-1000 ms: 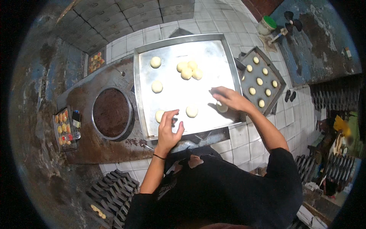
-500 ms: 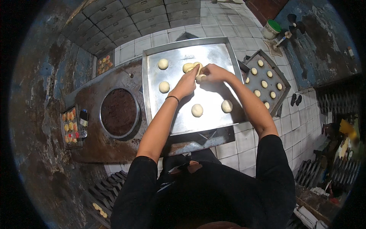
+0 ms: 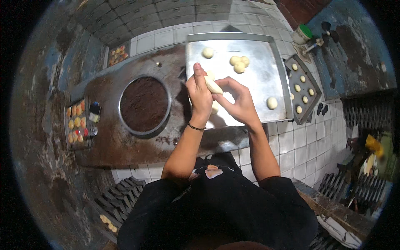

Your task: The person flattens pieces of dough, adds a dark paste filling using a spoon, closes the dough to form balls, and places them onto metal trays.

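Note:
My left hand [image 3: 200,93] and my right hand [image 3: 235,100] are closed around an elongated piece of pale dough [image 3: 213,84] over the left part of a large metal tray [image 3: 279,71]. Behind them on the tray lie a single round dough ball [image 3: 208,53] and a cluster of three balls [image 3: 239,66] touching each other. Another ball [image 3: 272,103] rests at the right. More dough balls are partly hidden behind my hands.
A round pan [image 3: 163,105] of dark crumbly material stands left, with a tray of baked buns [image 3: 76,123], a bottle [image 3: 92,132] and a dark flat object [image 3: 94,109] beyond. A smaller tray [image 3: 312,84] of dough balls and a green-lidded bucket [image 3: 302,34] are at the right.
Both hands came together at the middle cluster, then drew down and left with dough from it, now elongated between them. The cluster has fewer balls. The view has shifted.

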`<state>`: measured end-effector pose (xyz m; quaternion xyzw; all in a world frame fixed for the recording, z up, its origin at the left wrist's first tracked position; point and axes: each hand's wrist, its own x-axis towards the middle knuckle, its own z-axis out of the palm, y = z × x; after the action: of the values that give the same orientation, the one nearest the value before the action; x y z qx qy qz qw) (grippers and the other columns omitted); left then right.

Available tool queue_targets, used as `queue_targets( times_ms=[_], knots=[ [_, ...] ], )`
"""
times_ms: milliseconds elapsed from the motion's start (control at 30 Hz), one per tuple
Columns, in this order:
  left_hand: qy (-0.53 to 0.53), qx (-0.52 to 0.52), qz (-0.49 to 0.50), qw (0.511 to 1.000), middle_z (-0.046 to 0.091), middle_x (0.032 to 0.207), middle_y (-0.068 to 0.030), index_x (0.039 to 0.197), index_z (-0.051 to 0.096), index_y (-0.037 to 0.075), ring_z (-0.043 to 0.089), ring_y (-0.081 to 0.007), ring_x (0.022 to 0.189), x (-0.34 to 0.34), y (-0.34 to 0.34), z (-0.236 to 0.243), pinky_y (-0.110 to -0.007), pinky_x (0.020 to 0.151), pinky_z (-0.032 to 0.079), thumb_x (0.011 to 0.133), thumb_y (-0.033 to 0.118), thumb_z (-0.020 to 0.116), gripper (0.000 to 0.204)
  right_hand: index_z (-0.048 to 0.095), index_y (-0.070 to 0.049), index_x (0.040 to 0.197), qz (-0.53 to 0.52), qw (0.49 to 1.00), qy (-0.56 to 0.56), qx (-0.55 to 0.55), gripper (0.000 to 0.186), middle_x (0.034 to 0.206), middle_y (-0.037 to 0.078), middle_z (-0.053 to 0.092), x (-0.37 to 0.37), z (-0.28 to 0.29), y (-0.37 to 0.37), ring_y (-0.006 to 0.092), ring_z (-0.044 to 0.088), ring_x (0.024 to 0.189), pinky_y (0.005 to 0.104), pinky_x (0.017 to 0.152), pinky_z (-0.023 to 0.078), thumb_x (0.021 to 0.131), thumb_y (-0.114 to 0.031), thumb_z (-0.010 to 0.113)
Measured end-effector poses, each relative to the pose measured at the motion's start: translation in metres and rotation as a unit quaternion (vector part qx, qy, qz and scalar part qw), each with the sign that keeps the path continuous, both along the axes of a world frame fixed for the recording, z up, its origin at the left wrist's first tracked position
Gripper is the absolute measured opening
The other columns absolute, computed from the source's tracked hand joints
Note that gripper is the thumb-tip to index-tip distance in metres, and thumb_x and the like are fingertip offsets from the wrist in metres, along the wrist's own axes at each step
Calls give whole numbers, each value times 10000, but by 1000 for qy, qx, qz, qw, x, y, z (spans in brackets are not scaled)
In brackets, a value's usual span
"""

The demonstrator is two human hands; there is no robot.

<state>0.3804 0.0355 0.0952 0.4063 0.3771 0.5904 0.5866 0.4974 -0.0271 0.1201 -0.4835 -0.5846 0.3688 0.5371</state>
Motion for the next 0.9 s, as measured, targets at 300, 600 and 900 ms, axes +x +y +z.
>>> queue_targets(
  times_ms=[300, 600, 900],
  knots=[
    [-194, -22, -110, 975, 550, 799, 44, 816, 583, 88, 510, -54, 768, -189, 3, 26, -262, 662, 434, 1059, 747, 312, 753, 731, 39, 936, -99, 974, 201, -28, 168, 857, 65, 745, -206, 10, 45, 89, 663, 779, 247, 703, 533, 931, -112, 804],
    [-104, -8, -170, 980, 692, 992, -49, 1157, 586, 66, 690, -152, 874, -294, 4, -39, -291, 809, 567, 939, 575, 716, 569, 782, 8, 1063, 149, 954, 176, -194, 309, 892, 17, 750, -250, 36, 37, 66, 657, 785, 229, 690, 511, 1049, -286, 687],
    [472, 217, -84, 850, 737, 1111, -167, 1184, 660, -42, 729, -293, 1077, -360, -55, -111, -376, 942, 568, 672, 168, 965, 632, 758, 6, 962, -6, 809, -429, -403, 643, 987, 273, 747, -223, -258, -58, 463, 734, 937, 538, 808, 590, 911, -633, 711]
  ],
)
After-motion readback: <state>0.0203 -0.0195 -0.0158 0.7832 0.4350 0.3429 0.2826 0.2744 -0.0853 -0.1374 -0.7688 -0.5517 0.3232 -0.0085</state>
